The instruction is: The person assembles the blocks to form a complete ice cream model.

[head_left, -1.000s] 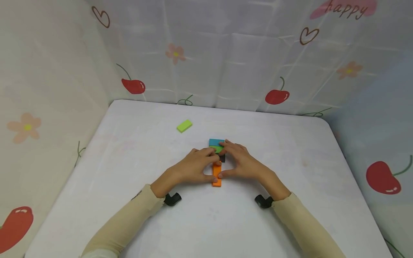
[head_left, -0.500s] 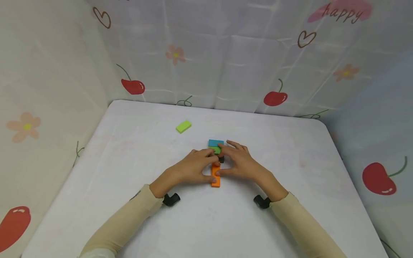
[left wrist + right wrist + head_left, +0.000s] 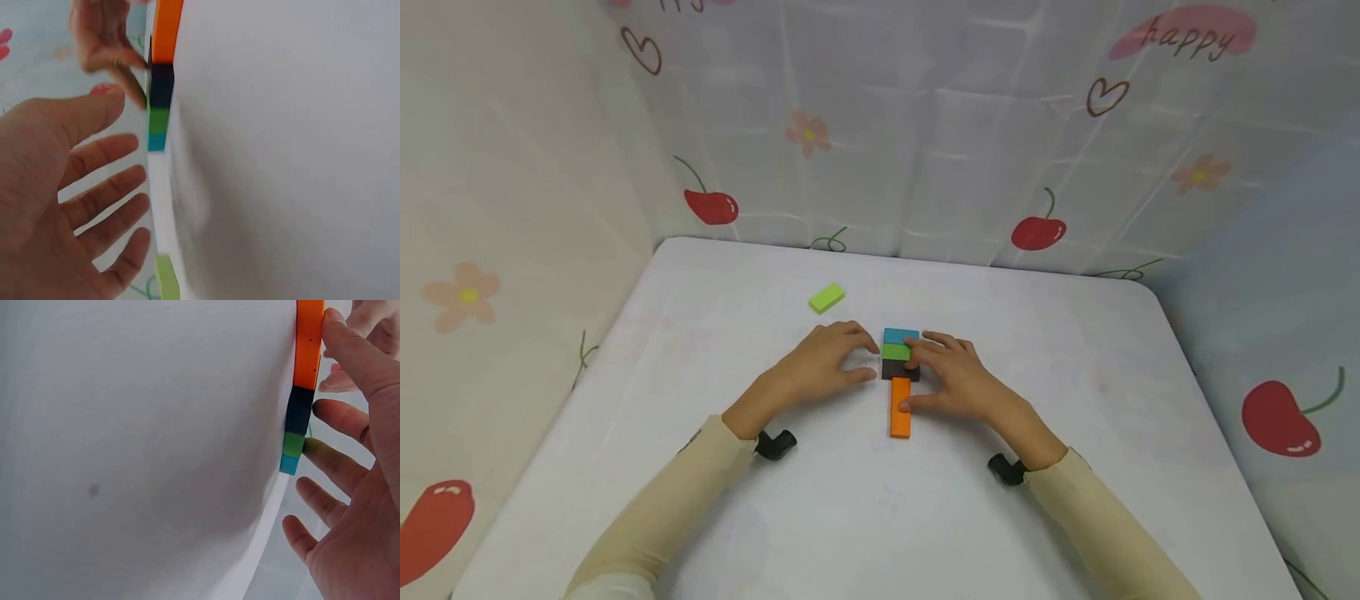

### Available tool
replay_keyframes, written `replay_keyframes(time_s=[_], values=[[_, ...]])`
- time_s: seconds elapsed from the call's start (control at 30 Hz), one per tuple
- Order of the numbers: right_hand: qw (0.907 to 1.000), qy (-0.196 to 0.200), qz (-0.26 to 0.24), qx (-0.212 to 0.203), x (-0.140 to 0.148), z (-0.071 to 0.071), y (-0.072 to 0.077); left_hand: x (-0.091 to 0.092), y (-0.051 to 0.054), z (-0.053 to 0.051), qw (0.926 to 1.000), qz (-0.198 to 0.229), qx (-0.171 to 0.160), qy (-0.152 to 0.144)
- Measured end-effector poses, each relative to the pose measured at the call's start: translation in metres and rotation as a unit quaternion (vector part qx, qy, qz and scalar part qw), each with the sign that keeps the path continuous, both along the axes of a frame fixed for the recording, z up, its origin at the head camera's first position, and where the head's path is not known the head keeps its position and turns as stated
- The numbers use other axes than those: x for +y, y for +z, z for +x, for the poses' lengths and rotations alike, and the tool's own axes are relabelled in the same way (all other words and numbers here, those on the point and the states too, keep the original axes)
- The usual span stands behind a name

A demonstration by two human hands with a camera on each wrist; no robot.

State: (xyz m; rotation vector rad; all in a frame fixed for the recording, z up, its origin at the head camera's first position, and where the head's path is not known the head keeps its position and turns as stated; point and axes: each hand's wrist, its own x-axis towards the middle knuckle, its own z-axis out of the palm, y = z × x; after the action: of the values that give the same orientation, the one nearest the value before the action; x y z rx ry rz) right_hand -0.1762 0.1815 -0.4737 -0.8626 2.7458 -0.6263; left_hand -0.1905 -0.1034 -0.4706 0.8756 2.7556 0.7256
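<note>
A blue block (image 3: 901, 335), a green block (image 3: 894, 352) and a black block (image 3: 893, 370) lie side by side, touching, on the white table. An orange block (image 3: 899, 421) points from the black one toward the near side, like a stem. My right hand (image 3: 961, 382) rests its thumb on the orange block and its fingertips at the right end of the green and black ones, fingers spread in the right wrist view. Left of the row, my left hand (image 3: 816, 365) holds nothing, its fingers relaxed and apart. In the left wrist view its thumb (image 3: 103, 112) stands clear of the blocks.
A lone lime-green block (image 3: 827, 297) lies farther back, to the left of the row. The white table (image 3: 1037, 333) ends at a cloth backdrop (image 3: 925, 167) printed with cherries, flowers and hearts. Black wrist mounts (image 3: 777, 444) stick out from both sleeves.
My left hand has let go of the blocks and drawn back to the left, uncovering the black block and the orange block. The right hand stays at the blocks, nearly unmoved.
</note>
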Motion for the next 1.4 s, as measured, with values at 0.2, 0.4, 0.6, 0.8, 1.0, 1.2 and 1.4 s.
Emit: replay_keyframes(time_s=[0.2,0.4,0.6,0.8,1.0,1.2,1.4], values=[[0.9999,0.000,0.008,-0.008,-0.001,0.002,-0.001,-0.025,-0.001,-0.023,0.9945,0.027,0.022,0.099],[0.9999,-0.003,-0.002,-0.012,0.001,0.002,0.000,-0.043,-0.005,-0.050,0.9781,0.099,0.035,0.180],[0.9997,-0.007,-0.010,-0.021,0.002,0.002,0.000,-0.052,-0.015,-0.072,0.9590,0.128,0.027,0.251],[0.9996,-0.010,-0.007,-0.025,0.002,0.003,0.000,-0.055,-0.027,-0.081,0.9519,0.136,-0.001,0.275],[1.0000,-0.005,0.001,-0.006,0.002,0.003,0.001,-0.058,-0.033,-0.085,0.9518,0.136,-0.012,0.275],[1.0000,-0.006,0.001,-0.003,0.002,0.003,-0.001,-0.059,-0.033,-0.088,0.9512,0.137,-0.035,0.274],[1.0000,-0.006,0.003,0.000,0.001,0.004,-0.001,-0.058,-0.030,-0.088,0.9495,0.136,-0.047,0.279]])
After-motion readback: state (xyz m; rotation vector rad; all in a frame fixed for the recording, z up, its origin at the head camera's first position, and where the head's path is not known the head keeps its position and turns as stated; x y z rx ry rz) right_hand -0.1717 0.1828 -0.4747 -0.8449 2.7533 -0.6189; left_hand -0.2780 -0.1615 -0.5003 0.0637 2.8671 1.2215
